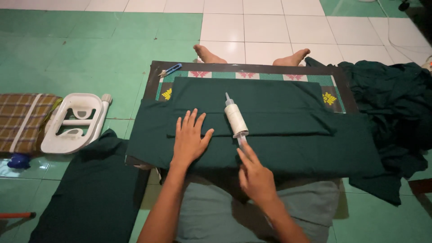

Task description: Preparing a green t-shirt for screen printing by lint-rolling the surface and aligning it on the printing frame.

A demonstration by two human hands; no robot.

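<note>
Item: white roller [236, 119] with a pale handle, lying on folded dark green cloth [270, 130], its far tip pointing away from the person and slightly left. Position: near the middle of the cloth, just right of the left hand.

Right hand [254, 173]: fingers loosely curled, index and thumb closed on the near end of the roller's handle; the rest of the hand rests over the cloth's near edge.

Left hand [189, 139]: fully open, fingers spread, palm flat on the cloth, holding nothing (pressing position, just beside the roller but not touching it).

Support: the cloth is laid across a dark-framed board [155, 78] with a patterned top, red and yellow motifs showing along its far strip. A blue-handled cutter [170, 70] lies on the board's far left corner.

Surroundings: a heap of more dark green fabric [391, 108] crowds the right side, touching the board's edge. Another dark green piece [90, 193] lies on the floor at near left. A white plastic stool [74, 121], tipped over, sits well left, next to a brown checked cloth [22, 121]. Two bare feet [252, 57] show beyond the far edge.

Open room: green and white tiled floor [90, 40] lies bare at far left and beyond the feet.
</note>
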